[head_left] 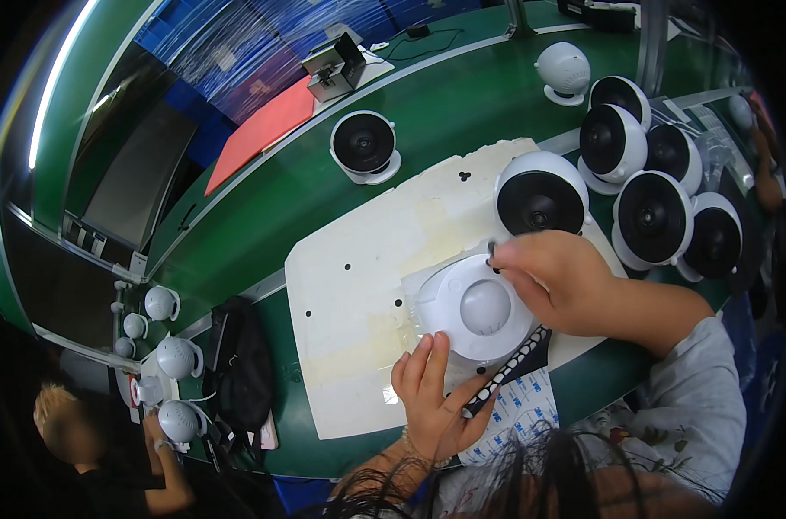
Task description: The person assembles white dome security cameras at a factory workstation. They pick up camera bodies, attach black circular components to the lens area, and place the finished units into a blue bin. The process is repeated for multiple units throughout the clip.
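Note:
A white round base [449,298] with a domed middle lies on a pale board [341,346], a clear plastic sheet partly under it. My right hand [570,281] pinches a small black pad [494,251] at the base's far right edge. My left hand [432,394] rests its fingertips on the base's near left edge. Between its thumb and fingers it holds a black strip with white round marks [510,368]. White backing paper with blue print [522,411] lies beneath the strip. Small black dots [348,266] are scattered on the board.
Several white ball-shaped devices with black round fronts [652,216] crowd the right; another [364,143] stands at the back. A black bag [237,372] lies left of the board. Farther left, another person's hand [155,428] is near white devices [181,421]. A metal box [335,73] sits behind.

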### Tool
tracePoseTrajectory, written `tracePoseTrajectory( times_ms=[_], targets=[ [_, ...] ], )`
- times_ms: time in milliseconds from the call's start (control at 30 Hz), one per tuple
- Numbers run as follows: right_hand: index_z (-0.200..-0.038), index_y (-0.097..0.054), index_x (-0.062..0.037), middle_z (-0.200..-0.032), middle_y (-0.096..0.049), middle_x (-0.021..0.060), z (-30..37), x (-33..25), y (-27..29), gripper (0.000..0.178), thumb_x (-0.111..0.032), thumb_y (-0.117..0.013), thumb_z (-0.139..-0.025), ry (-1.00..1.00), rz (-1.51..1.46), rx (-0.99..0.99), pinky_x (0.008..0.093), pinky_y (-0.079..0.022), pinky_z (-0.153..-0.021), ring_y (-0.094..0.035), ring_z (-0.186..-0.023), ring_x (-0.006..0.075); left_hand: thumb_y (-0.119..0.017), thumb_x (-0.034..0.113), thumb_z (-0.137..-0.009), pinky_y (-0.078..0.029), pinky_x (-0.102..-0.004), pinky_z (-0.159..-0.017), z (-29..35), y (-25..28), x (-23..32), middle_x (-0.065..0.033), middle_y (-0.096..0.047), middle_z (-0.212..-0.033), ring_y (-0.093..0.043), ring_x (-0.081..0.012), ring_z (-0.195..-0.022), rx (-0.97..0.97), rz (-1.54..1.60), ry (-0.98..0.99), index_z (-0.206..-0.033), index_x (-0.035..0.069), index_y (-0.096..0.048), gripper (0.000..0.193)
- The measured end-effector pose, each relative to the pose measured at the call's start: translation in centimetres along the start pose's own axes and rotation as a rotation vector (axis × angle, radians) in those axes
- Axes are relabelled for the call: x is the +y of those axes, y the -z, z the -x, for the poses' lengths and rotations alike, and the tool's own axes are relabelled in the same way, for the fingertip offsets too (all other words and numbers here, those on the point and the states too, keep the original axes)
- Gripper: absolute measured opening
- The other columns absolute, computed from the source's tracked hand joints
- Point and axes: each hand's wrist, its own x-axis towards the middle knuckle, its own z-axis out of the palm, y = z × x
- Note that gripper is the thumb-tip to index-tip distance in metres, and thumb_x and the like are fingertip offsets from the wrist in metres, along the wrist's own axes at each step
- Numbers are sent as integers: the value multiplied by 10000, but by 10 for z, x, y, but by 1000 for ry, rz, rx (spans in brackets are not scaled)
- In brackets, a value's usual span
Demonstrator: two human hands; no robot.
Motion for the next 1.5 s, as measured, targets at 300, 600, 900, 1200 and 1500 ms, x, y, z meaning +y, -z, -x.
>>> tracePoseTrajectory(
  times_ms=[300,600,900,1200,1500],
  targets=[
    [-1236,-391,-55,-891,-577,60,-22,-6,-5,501,-28,-536,-757,-106,-247,-10,377,-295,-867,-510,-870,238,-659,127,-618,-222,-422,-955,-1,-4,7,-287,-314,-1321,-278,-371,-1210,40,57,9,-738,42,-620,152],
    [-1275,-297,-28,-837,-547,85,-22,-6,-22,539,2,-494,-774,-236,-487,-90,371,-335,-870,-516,-849,252,-632,129,-621,-207,-422,-950,1,-4,10,-289,-325,-1315,-278,-362,-1213,29,50,10,-749,39,-614,158],
    [-1263,-290,-19,-849,-521,105,-21,-6,-23,526,31,-487,-778,-194,-541,-62,344,-419,-829,-530,-833,230,-624,137,-626,-210,-420,-946,2,-3,10,-282,-327,-1316,-279,-361,-1212,17,43,11,-769,37,-624,174],
    [-1229,-354,-34,-831,-541,86,-19,-7,-23,489,7,-510,-768,-199,-455,-53,353,-388,-842,-534,-822,238,-622,135,-631,-215,-425,-939,2,-4,10,-279,-330,-1315,-289,-359,-1209,22,28,4,-770,36,-621,170],
    [-1058,-549,-118,-996,-582,60,-6,-19,-15,394,-128,-646,-676,145,357,-31,441,-299,-899,-533,-986,250,-623,132,-637,-227,-444,-929,1,-6,4,-271,-345,-1309,-317,-368,-1195,55,1,-34,-794,40,-594,185]
  ],
)
